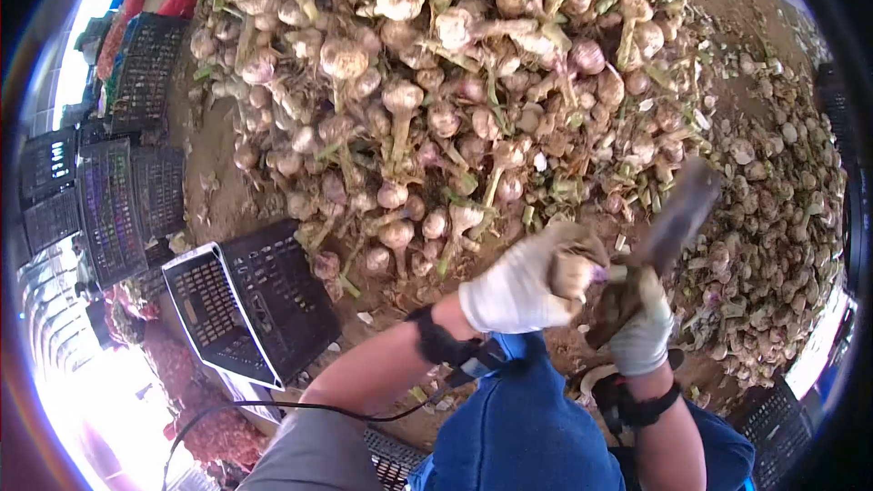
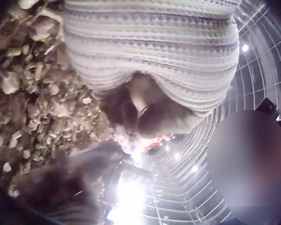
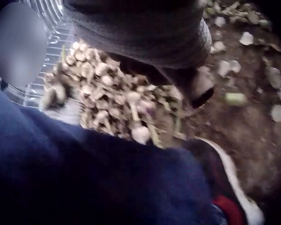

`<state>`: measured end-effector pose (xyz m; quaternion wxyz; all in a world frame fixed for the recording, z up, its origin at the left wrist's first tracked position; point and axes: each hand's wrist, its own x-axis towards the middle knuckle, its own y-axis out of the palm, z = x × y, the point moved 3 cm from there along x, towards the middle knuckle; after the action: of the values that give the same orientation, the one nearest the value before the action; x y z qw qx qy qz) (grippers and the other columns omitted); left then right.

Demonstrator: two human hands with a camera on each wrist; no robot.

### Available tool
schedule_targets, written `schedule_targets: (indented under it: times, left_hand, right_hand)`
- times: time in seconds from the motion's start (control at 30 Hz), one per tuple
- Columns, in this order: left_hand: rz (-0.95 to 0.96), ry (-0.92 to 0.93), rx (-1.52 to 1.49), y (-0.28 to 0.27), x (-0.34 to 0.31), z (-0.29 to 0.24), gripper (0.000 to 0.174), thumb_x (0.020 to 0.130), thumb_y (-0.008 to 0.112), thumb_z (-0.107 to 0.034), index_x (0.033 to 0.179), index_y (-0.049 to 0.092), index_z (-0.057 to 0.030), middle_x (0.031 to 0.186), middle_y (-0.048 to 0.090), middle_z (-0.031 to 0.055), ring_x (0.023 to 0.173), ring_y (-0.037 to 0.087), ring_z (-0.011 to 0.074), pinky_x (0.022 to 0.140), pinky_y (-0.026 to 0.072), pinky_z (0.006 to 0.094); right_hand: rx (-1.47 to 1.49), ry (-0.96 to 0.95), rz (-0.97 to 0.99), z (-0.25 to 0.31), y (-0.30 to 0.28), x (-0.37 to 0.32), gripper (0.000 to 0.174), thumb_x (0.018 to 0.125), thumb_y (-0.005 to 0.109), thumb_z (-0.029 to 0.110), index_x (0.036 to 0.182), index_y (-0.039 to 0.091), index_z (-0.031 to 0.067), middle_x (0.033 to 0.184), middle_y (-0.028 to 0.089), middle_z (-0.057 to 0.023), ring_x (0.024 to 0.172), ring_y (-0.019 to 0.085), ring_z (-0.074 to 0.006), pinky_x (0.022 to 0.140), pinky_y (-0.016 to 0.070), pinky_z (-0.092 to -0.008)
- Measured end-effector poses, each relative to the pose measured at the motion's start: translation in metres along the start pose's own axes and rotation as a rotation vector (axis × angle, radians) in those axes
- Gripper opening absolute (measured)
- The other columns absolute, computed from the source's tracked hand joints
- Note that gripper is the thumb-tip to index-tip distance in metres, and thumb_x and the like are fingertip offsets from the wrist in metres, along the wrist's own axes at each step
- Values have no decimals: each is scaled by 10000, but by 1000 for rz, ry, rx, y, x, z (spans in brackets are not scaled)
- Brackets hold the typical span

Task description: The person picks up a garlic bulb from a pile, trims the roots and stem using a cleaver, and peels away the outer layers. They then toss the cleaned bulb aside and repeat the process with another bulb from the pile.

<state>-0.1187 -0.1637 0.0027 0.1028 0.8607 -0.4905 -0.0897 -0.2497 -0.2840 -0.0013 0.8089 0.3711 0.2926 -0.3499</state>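
Observation:
My left hand, in a white knit glove with dark, dirty fingers, grips a garlic bulb. A short purple-green stem end points from the bulb towards my right hand. That hand is gloved too and holds a long dark blade-like tool, blurred, angled up and right. The hands are close together in front of the knees. In the left wrist view the ribbed glove fills the top, its curled dark fingers below. In the right wrist view the glove hides most of the tool.
A large heap of garlic bulbs with stems lies ahead. Another pile of garlic spreads on the right. A tilted black crate stands at left, with stacked crates beyond. A cable runs from the left wrist. A shoe rests on the soil.

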Motion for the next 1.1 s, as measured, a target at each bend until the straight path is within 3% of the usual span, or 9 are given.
schedule_targets:
  times: [0.07,0.13,0.3,0.4,0.5,0.57,0.67,0.83,1.1]
  left_hand:
    - [-9,-248,-109,11,2,19,725,646,639,72,1318,409,-71,1094,583,114,993,564,209,884,479,301]
    - [-42,-54,628,-13,6,18,696,717,695,-73,1336,381,-23,1158,556,138,1051,555,235,924,473,344]
    - [-860,26,875,-119,-12,20,484,732,648,5,1174,457,-40,1001,452,103,896,524,195,768,524,358]
    - [-976,-321,864,-173,12,16,722,805,668,-265,1388,317,-22,1320,411,248,1256,417,365,1046,383,429]
    - [-942,-629,1184,-186,42,-12,746,749,719,-375,1319,398,-17,1237,469,274,1149,501,379,989,429,396]
    - [-926,-749,1185,-195,48,-19,729,693,769,-377,1268,468,-46,1139,536,249,1079,547,353,927,466,406]
    - [-931,-455,1257,-216,31,9,718,650,811,-346,1238,510,-63,1076,558,214,1044,562,335,888,488,400]
    - [-910,145,-108,-165,-17,13,502,728,756,-44,1188,555,-60,1131,584,121,978,619,246,828,549,349]
    - [-238,-49,-787,-61,-24,-34,426,960,476,-314,1260,413,-19,1098,571,134,1021,564,221,864,478,350]
  right_hand:
    - [-264,-50,-51,19,13,15,334,787,675,264,1013,601,29,788,629,-50,587,551,-120,526,450,-245]
    - [-437,-71,-273,41,-15,19,240,796,647,179,972,631,18,852,643,-62,649,598,-152,573,487,-242]
    - [-72,-161,-746,110,-138,28,411,822,635,367,1103,613,67,952,642,-74,724,598,-200,643,504,-349]
    - [-320,-130,-859,90,-139,16,386,829,642,362,1090,624,77,884,631,-61,659,578,-177,571,501,-357]
    - [-467,-279,-540,31,-118,19,174,811,668,223,871,589,79,626,544,-6,441,451,-92,402,373,-233]
    - [-529,-154,-343,9,-86,13,165,807,664,102,963,622,65,789,590,26,684,528,-92,611,449,-241]
    - [-524,-102,-251,-14,-76,9,196,827,651,71,1018,614,46,861,617,23,739,541,-74,656,473,-236]
    - [-524,-160,-294,-19,-90,3,204,834,647,98,1029,616,51,900,623,17,769,545,-73,675,468,-223]
    - [-539,-126,-201,14,-8,-22,123,847,621,98,949,614,29,794,609,9,667,523,-63,583,468,-235]
